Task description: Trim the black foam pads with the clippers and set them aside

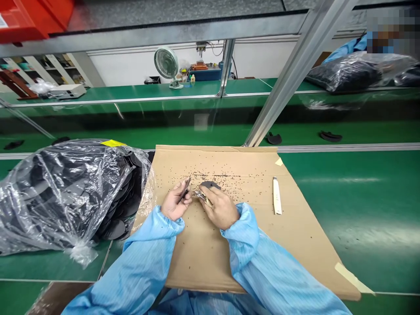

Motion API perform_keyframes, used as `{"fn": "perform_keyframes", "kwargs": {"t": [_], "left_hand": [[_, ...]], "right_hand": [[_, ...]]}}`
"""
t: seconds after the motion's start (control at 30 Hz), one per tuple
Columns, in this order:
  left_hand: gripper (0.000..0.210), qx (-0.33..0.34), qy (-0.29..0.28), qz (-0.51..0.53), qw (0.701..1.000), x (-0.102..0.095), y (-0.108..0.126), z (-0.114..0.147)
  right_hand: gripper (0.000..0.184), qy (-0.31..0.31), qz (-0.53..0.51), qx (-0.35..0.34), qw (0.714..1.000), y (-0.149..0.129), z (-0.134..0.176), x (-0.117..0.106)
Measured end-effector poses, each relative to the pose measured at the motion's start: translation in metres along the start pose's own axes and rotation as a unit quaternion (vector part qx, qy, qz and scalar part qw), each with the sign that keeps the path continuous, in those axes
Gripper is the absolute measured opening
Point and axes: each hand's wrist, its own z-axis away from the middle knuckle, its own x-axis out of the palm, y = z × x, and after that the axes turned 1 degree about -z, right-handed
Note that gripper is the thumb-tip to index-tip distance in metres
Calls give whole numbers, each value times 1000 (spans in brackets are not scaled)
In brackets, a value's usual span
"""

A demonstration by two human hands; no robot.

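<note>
My left hand [178,199] is closed on a thin black pad [184,189], held edge-on above the cardboard. Beside it, my right hand [219,205] grips a small shiny metal clipper [201,194], its tip pointing toward the left hand. Just beyond the right fingers another flat black pad [211,184] lies on the cardboard sheet [262,253]; those fingers partly cover it. Tiny black bits are scattered around both hands. To the right lies a white-handled cutter knife [277,195]. On the left, a clear plastic bag [62,197] spills many black pads.
A metal post [278,87] slants up behind the cardboard. Black curved pieces [330,136] lie on the green conveyor [197,131] at the back. Farther off are a fan [166,63], a filled plastic bag [348,72] and a red bin [33,19] overhead.
</note>
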Motion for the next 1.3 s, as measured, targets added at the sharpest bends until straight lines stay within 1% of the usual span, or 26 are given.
{"fn": "perform_keyframes", "kwargs": {"t": [0.07, 0.2, 0.43, 0.67, 0.77, 0.9, 0.97, 1.0, 1.1, 1.13, 1.17, 1.2, 1.23, 1.3], "left_hand": [[18, -6, -7, -15, 1000, 2, 0, 2], [20, -9, 19, -60, 998, 6, -1, 4], [28, 4, 6, -93, 996, 5, -4, 3], [29, 28, 20, -92, 995, 5, -7, 3], [28, 41, 30, -95, 994, 6, -8, 3], [33, 53, 33, -105, 992, 7, -10, 5], [35, 64, 32, -103, 992, 8, -11, 6], [35, 73, 33, -97, 992, 9, -10, 6], [32, 100, 48, -65, 992, 8, -7, 3], [31, 107, 52, -53, 992, 6, -5, 2], [31, 112, 55, -43, 991, 5, -4, 1], [31, 119, 56, -36, 991, 4, -3, 0], [32, 129, 58, -32, 989, 3, -2, -1], [34, 151, 72, -31, 985, 3, -1, -2]], "right_hand": [[39, -24, 20, -4, 999, -2, 0, 0], [41, -52, 34, -10, 998, -5, 1, -1], [42, -71, 53, 1, 996, -8, 1, -4], [44, -96, 115, 15, 989, -15, -2, -10], [43, -98, 117, 21, 988, -18, -3, -11], [44, -107, 98, 39, 989, -19, -1, -10], [42, -88, 52, 44, 994, -16, 0, -8], [39, -63, 19, 50, 997, -12, -1, -8], [30, 60, -51, 95, 992, 6, -3, -8], [28, 98, -54, 114, 987, 14, -4, -8], [26, 123, -48, 129, 983, 21, -5, -9], [25, 132, -39, 138, 981, 27, -6, -9], [25, 128, -31, 138, 982, 33, -7, -9], [25, 94, -12, 123, 988, 39, -9, -7]]}}
